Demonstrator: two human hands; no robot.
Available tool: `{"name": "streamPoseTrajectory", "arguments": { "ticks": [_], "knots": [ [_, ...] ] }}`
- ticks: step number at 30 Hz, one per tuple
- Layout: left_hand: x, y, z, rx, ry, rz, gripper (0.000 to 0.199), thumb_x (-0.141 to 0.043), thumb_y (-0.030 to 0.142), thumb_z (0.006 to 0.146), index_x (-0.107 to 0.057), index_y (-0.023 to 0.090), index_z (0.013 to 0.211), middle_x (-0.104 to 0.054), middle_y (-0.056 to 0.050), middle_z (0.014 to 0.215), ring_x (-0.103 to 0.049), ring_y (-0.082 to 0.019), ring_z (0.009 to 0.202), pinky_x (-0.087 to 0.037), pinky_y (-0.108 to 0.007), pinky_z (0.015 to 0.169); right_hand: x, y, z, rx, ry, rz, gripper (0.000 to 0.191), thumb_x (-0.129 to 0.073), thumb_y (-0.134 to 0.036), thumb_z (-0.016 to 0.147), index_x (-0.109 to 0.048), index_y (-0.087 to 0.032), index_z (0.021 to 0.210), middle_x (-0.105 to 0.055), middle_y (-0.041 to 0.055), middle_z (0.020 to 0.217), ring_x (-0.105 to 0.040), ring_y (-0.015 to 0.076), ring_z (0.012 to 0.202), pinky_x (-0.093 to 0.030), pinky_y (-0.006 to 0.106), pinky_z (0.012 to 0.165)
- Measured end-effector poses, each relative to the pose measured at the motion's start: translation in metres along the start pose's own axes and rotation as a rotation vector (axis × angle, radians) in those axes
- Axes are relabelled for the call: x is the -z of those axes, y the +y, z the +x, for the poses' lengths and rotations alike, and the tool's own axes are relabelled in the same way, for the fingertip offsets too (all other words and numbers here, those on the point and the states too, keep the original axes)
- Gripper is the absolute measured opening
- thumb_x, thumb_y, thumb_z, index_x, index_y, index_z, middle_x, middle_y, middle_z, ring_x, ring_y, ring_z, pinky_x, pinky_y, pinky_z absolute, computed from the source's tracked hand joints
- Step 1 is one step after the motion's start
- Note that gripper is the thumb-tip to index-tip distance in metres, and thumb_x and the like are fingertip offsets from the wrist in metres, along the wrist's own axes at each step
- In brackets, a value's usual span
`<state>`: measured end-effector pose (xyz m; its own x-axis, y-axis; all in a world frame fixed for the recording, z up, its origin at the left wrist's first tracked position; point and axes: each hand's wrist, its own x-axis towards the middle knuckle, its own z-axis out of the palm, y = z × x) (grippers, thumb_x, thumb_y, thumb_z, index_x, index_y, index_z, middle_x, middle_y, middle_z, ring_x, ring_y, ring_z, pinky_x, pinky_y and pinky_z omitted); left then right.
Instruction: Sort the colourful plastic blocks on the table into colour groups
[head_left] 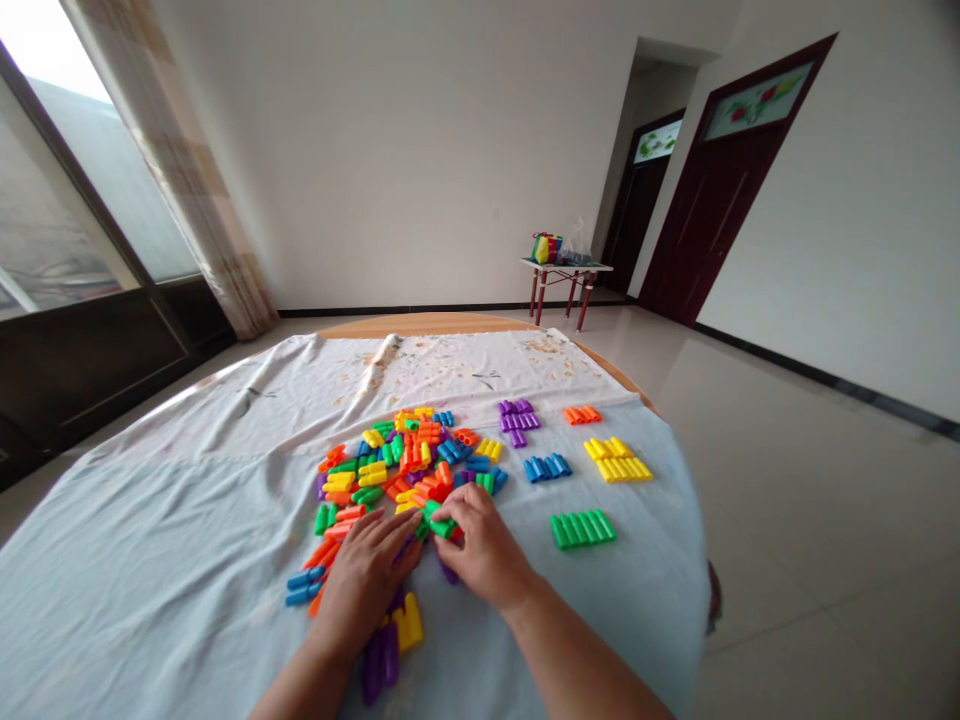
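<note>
My right hand (478, 540) pinches a green plastic block (439, 520) of joined tubes between thumb and fingers, at the near edge of a mixed pile. My left hand (367, 565) lies over the pile's near side, fingers stretched out and fingertips close to that green block. Orange blocks (417, 457) and blue blocks (304, 586) are among the jumbled pieces. Purple blocks (380, 660) and a yellow block (409, 624) lie nearer to me, by my left wrist. What lies under my left palm is hidden.
Right of the pile, blocks lie grouped by colour: purple (519, 420), orange (583, 415), blue (547, 468), yellow (618, 460) and green (583, 529). A cloth (187, 560) covers the round table. Beyond stands a small table (568, 267) with bags.
</note>
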<state>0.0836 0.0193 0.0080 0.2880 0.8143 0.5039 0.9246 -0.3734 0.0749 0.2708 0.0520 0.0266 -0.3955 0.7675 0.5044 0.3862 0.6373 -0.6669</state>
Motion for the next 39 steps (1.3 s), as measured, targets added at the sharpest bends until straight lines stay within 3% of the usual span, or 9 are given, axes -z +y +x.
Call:
{"name": "streamPoseTrajectory", "arguments": {
  "ticks": [8, 11, 14, 22, 27, 33, 39],
  "knots": [
    [0.004, -0.018, 0.001, 0.096, 0.202, -0.003, 0.028, -0.051, 0.039, 0.081, -0.067, 0.018, 0.090, -0.070, -0.005, 0.085, -0.064, -0.020, 0.085, -0.053, -0.032, 0.079, 0.005, -0.018, -0.006, 0.049, 0.077, -0.015, 0.021, -0.062, -0.010, 0.073, -0.059, -0.019, 0.091, -0.055, 0.0047, 0.091, -0.051, 0.0180, 0.091, -0.046, 0.032, 0.083],
    [0.007, -0.021, 0.001, 0.108, 0.266, -0.029, 0.027, -0.057, 0.037, 0.078, -0.065, 0.019, 0.097, -0.069, -0.005, 0.091, -0.064, -0.019, 0.086, -0.053, -0.032, 0.079, 0.010, -0.011, -0.006, 0.022, 0.095, -0.074, 0.023, -0.059, -0.006, 0.074, -0.059, -0.018, 0.093, -0.056, 0.0056, 0.094, -0.051, 0.0182, 0.093, -0.045, 0.033, 0.084],
    [0.009, -0.017, 0.001, 0.130, 0.304, -0.116, 0.028, -0.060, 0.032, 0.077, -0.063, 0.020, 0.102, -0.069, -0.004, 0.097, -0.064, -0.018, 0.089, -0.053, -0.030, 0.081, 0.014, 0.003, -0.005, -0.003, 0.023, -0.155, 0.026, -0.062, -0.006, 0.071, -0.062, -0.019, 0.093, -0.058, 0.0056, 0.093, -0.051, 0.0202, 0.094, -0.044, 0.037, 0.085],
    [0.015, -0.004, 0.003, 0.117, 0.176, -0.395, 0.027, -0.060, 0.027, 0.076, -0.064, 0.025, 0.102, -0.069, -0.001, 0.101, -0.065, -0.016, 0.092, -0.054, -0.024, 0.081, 0.009, 0.010, 0.004, 0.130, 0.123, -0.184, 0.048, -0.056, -0.016, 0.083, -0.045, -0.024, 0.129, -0.050, 0.0076, 0.129, -0.039, 0.0223, 0.121, -0.033, 0.043, 0.102],
    [0.020, 0.004, 0.005, 0.092, 0.160, -0.490, 0.024, -0.060, 0.025, 0.077, -0.063, 0.023, 0.100, -0.070, -0.002, 0.099, -0.066, -0.015, 0.088, -0.054, -0.023, 0.080, 0.006, 0.010, 0.007, 0.150, 0.025, -0.155, 0.032, -0.062, -0.027, 0.083, -0.060, -0.030, 0.114, -0.063, 0.0019, 0.109, -0.047, 0.0215, 0.108, -0.035, 0.041, 0.095],
    [0.024, 0.002, 0.002, -0.015, 0.064, -0.413, 0.031, -0.057, 0.028, 0.079, -0.062, 0.029, 0.110, -0.066, -0.003, 0.109, -0.064, -0.016, 0.095, -0.053, -0.023, 0.081, 0.007, 0.006, 0.008, 0.145, -0.025, -0.167, 0.022, -0.064, -0.024, 0.081, -0.066, -0.029, 0.103, -0.066, 0.0009, 0.095, -0.050, 0.0200, 0.098, -0.034, 0.039, 0.091],
    [0.030, 0.001, -0.001, -0.049, 0.217, -0.360, 0.037, -0.059, 0.021, 0.078, -0.059, 0.028, 0.113, -0.067, 0.000, 0.107, -0.063, -0.013, 0.096, -0.051, -0.019, 0.083, 0.010, 0.018, 0.010, 0.033, 0.074, -0.240, 0.019, -0.065, -0.020, 0.080, -0.067, -0.027, 0.097, -0.066, 0.0011, 0.092, -0.049, 0.0196, 0.099, -0.031, 0.040, 0.093]
  ]
}}
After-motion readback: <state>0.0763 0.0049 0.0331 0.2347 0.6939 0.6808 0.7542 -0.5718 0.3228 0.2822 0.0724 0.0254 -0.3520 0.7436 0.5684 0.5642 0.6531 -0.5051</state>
